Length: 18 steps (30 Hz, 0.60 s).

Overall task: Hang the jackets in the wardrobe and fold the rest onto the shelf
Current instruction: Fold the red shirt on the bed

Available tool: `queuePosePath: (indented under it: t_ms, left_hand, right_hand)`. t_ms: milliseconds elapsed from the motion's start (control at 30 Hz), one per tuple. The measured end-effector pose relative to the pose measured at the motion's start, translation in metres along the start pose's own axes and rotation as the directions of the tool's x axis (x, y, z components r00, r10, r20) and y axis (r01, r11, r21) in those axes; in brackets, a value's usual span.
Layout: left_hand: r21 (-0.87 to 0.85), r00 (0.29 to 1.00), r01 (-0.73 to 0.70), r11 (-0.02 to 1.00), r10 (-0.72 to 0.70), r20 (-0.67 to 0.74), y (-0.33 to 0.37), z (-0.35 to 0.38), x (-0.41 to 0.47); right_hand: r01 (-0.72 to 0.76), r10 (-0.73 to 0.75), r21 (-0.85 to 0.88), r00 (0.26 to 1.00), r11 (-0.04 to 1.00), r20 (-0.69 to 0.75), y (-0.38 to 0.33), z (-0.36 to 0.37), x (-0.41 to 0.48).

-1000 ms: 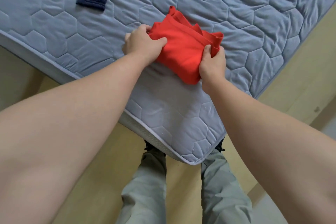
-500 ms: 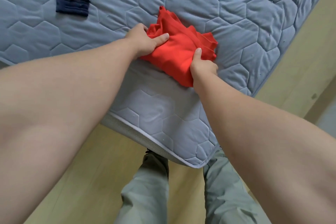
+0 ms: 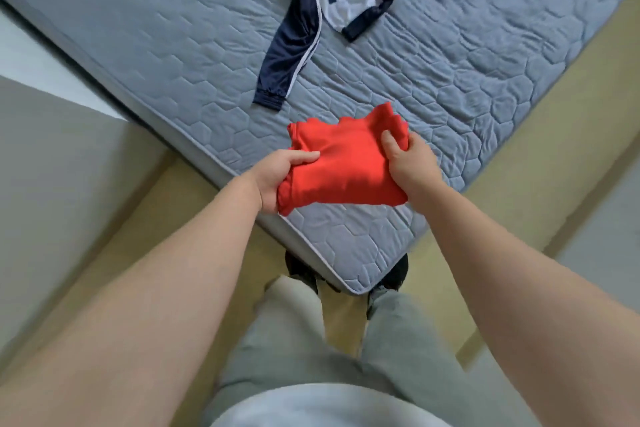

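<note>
I've got the folded red top (image 3: 343,166) in both hands. My left hand (image 3: 280,177) grips its left edge w/ thumb on top, and my right hand (image 3: 408,159) pinches the right edge. It's at the near corner of the mattress (image 3: 173,45). Folding looks done, so next I carry it flat to the shelf. Shelf & wardrobe aren't in view. The blue-white jacket (image 3: 311,10) is cut off at the top.

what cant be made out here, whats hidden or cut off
Head view:
Navy and white jacket: upper part cut off by the top edge.
Red garment: its type hidden by its folds; ends covered by the left hand and right hand.
Shoes: mostly hidden under the mattress corner.
Wardrobe, shelf: out of frame.
</note>
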<state>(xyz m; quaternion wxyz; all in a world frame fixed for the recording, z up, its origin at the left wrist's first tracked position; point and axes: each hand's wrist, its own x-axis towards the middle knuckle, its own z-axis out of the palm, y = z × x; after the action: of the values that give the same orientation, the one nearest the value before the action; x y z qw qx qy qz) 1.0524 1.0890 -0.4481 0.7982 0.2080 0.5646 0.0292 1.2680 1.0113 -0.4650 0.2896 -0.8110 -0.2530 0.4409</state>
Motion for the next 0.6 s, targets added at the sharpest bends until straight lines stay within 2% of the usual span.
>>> queuePosePath:
  t_ms: [133, 233, 300, 400, 467, 600]
  left_hand:
    - [-0.205, 0.985, -0.17, 0.964, 0.171, -0.016, 0.008, 0.023, -0.123]
    - [-0.307, 0.945, -0.327, 0.894, 0.301, -0.129, 0.004, 0.031, -0.206]
    - [-0.349, 0.892, -0.444, 0.825, 0.369, -0.262, -0.002, 0.031, -0.258]
    - [-0.349, 0.771, -0.615, 0.707, 0.444, -0.457, -0.022, 0.027, -0.329]
    - [-0.343, 0.71, -0.685, 0.643, 0.482, -0.513, -0.039, 0.019, -0.372]
    - [-0.402, 0.635, -0.771, 0.494, 0.547, -0.546, -0.078, -0.007, -0.45]
  right_hand:
    - [0.22, -0.218, -0.046, 0.975, 0.974, 0.045, -0.098, -0.043, -0.063]
    - [0.323, -0.312, -0.054, 0.938, 0.945, 0.151, -0.161, -0.056, -0.114]
    - [0.39, -0.376, -0.024, 0.899, 0.92, 0.223, -0.2, -0.054, -0.147]
    - [0.472, -0.463, 0.056, 0.824, 0.88, 0.326, -0.245, -0.04, -0.201]
    - [0.525, -0.524, 0.112, 0.759, 0.844, 0.385, -0.27, -0.026, -0.238]
    - [0.619, -0.621, 0.179, 0.634, 0.765, 0.461, -0.303, 0.01, -0.313]
